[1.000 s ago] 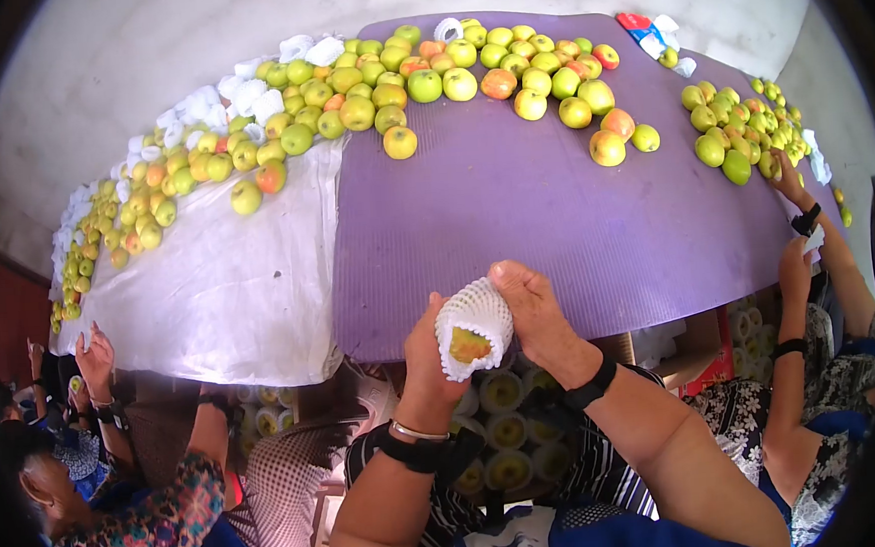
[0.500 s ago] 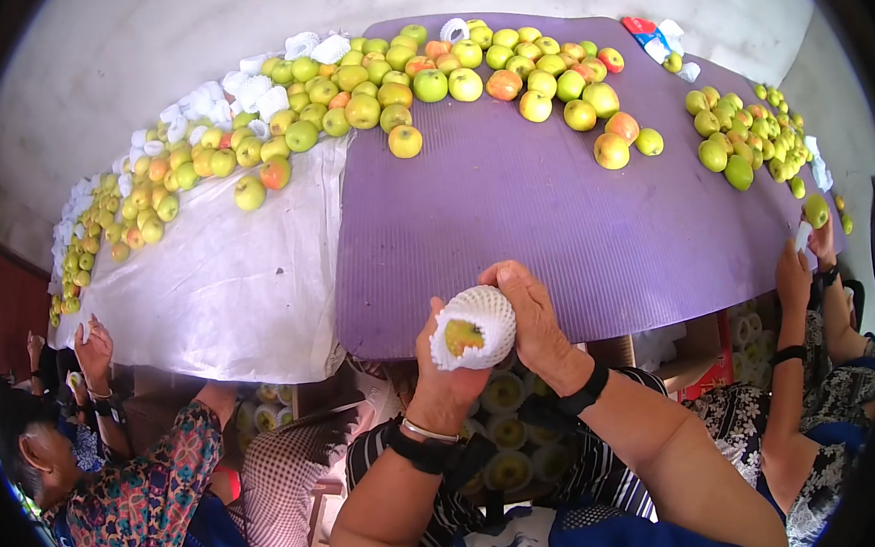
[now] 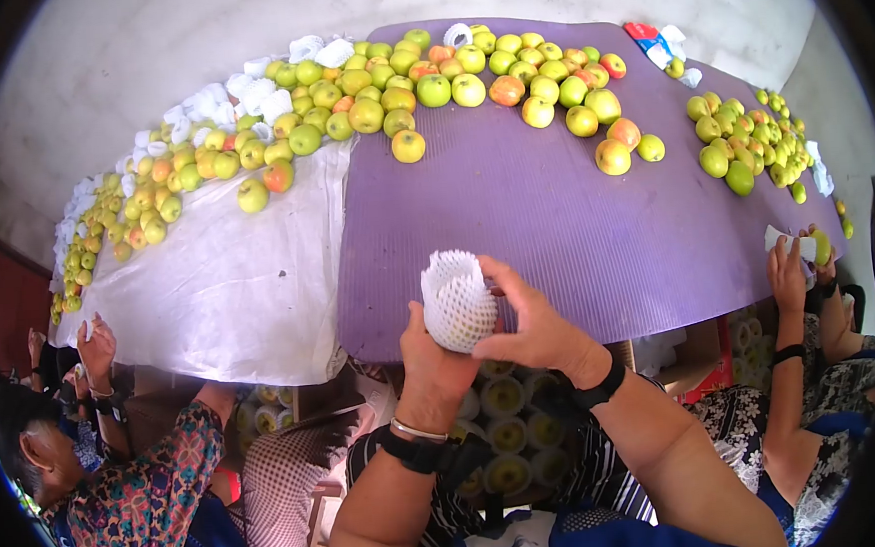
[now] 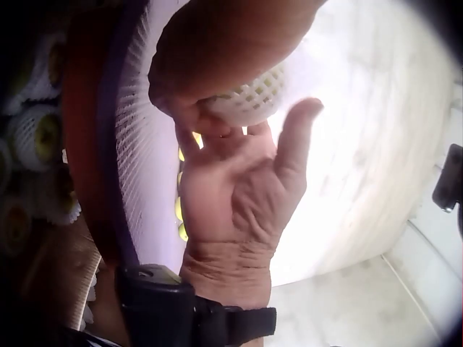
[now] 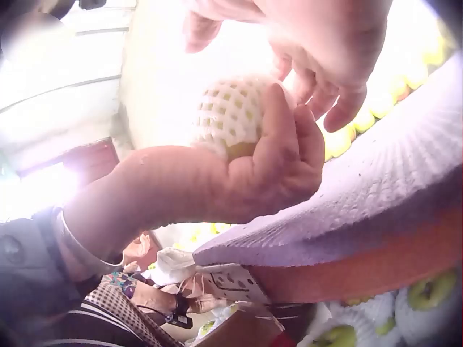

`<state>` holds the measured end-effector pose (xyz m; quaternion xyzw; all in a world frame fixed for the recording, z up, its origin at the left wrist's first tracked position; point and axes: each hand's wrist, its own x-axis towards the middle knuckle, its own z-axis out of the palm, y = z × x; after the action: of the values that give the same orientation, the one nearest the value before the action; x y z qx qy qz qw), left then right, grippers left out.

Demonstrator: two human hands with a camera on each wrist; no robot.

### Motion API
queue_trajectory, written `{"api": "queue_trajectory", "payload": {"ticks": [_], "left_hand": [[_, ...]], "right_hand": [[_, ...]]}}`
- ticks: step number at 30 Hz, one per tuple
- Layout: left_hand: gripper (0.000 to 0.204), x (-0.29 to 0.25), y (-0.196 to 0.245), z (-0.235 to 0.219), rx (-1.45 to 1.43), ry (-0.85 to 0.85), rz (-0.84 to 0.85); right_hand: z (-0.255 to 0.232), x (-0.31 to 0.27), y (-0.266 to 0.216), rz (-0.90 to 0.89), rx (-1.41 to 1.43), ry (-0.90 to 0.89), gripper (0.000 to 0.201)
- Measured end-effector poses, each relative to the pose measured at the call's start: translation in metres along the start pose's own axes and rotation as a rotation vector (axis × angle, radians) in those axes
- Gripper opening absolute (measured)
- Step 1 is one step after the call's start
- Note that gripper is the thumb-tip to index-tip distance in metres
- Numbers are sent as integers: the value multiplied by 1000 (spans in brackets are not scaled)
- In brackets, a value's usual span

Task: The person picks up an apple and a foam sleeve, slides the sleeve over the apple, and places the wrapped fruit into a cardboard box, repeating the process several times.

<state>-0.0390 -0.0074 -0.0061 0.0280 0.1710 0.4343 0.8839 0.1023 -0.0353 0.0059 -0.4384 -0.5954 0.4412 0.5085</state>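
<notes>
An apple in a white foam net (image 3: 460, 307) is upright over the near part of the purple mat, the net's loose rim rising above it. My left hand (image 3: 441, 359) holds it from below and the left, fingers around its lower side. Its green skin shows through the mesh of the foam net (image 5: 231, 112) in the right wrist view. My right hand (image 3: 536, 323) is at the right side, thumb near the base and fingers spread near the top. In the left wrist view, the right hand hides part of the net (image 4: 257, 97).
Loose apples (image 3: 433, 90) lie along the back of the purple mat (image 3: 514, 209) and white cloth (image 3: 247, 275). Empty foam nets (image 3: 209, 102) are piled at the back left. Netted apples (image 3: 505, 430) sit below the table edge. People work on both sides; one holds an apple (image 3: 821, 247).
The netted apple has turned from its open end facing me to upright, rim up. My right hand's fingers have spread and shifted to its right side. The neighbour at right brought an apple to a net.
</notes>
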Motion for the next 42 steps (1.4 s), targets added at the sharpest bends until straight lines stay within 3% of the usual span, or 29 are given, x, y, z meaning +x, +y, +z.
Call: {"api": "queue_trajectory", "payload": {"ticks": [1,3,5,9,11,15,17,18,24,28,31,33,34,36,40,42], "left_hand": [[52,-1,0,5,109,132,72],[54,-3,1,8,126,102,51],[53,-4,2,5,143,-139,45],[57,-7,-1,10,254,-279,112],[62,-8,-1,15,304,-204,125],[59,-9,6,12,326,-181,95],[58,-11,6,12,448,-60,128],[58,-11,5,12,449,-60,125],[54,-8,1,6,626,-5,215],[51,-7,3,6,617,77,207],[49,-7,4,7,593,87,189],[48,-7,4,7,583,73,190],[49,-7,4,6,591,67,196],[49,-6,4,5,598,61,204],[54,-7,-1,8,620,67,227],[56,-7,-3,9,634,77,236]], "right_hand": [[2,-1,0,-55,-247,-41,70],[4,1,-2,25,-281,-75,80],[7,2,-5,135,58,21,82],[10,4,-7,153,272,157,81],[6,3,1,16,-48,150,77],[-20,7,3,-53,-146,264,72],[-27,7,-7,-189,-164,352,67],[-27,8,-8,-215,-143,377,56],[-24,9,-2,-252,-439,361,28],[-24,6,-1,-327,-390,316,23],[-19,4,-8,-263,-275,208,17],[-13,6,-5,32,239,253,12],[-15,7,-5,32,239,252,12],[-21,10,-4,294,331,228,16],[-20,10,-8,307,439,226,21],[-18,10,-10,201,316,231,22]]}}
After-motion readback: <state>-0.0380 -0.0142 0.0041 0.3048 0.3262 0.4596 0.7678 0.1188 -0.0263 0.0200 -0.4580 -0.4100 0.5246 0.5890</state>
